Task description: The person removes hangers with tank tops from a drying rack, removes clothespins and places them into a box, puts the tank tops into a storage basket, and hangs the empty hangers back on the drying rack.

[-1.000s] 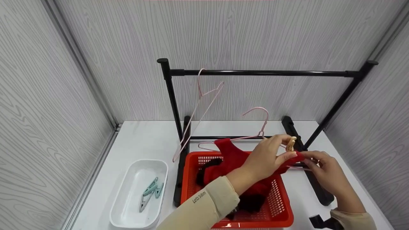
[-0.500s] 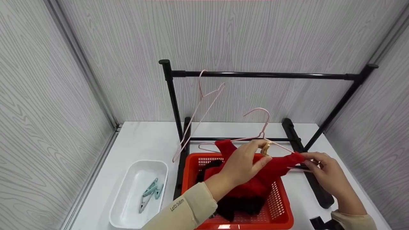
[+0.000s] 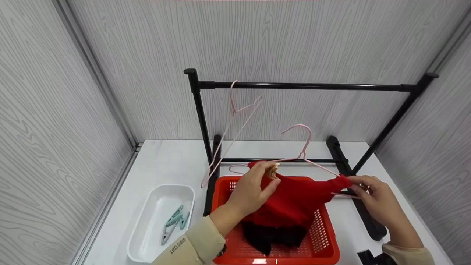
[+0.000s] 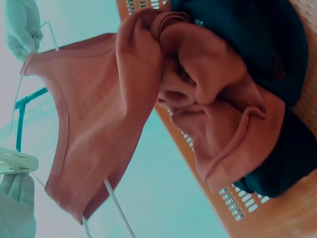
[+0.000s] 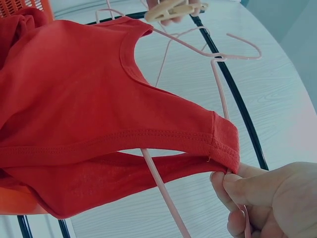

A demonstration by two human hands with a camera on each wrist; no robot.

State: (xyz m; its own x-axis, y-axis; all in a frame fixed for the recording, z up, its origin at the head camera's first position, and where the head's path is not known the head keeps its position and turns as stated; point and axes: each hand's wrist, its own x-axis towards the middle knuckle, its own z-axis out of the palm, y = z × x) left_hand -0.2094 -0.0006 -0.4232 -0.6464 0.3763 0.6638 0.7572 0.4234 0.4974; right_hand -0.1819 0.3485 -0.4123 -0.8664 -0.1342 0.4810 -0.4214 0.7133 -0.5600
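Note:
A red sleeveless top [image 3: 298, 202] hangs by both shoulder straps from a pink wire hanger [image 3: 308, 140], its lower part lying over the red basket [image 3: 333, 239]. My right hand [image 3: 379, 200] pinches the hanger's right end where the strap [image 5: 225, 141] loops round it. My left hand [image 3: 248, 189] holds a cream clothespin [image 3: 272, 172] between thumb and fingers, near the left strap. In the left wrist view, the clothespin [image 4: 19, 162] is apart from the cloth. Black cloth [image 3: 272, 237] lies in the basket beneath the top.
A black rack [image 3: 312, 86] stands behind the basket. Another pink hanger [image 3: 235, 129] hangs at the left of its bar. On the left, a white tray [image 3: 138, 224] holds teal clothespins [image 3: 174, 216] and a grey one [image 3: 167, 234]. Grey panels rise around the table.
My left hand, with the clothespin, has moved left from the right strap to near the left strap. My right hand has kept its place at the hanger's right end.

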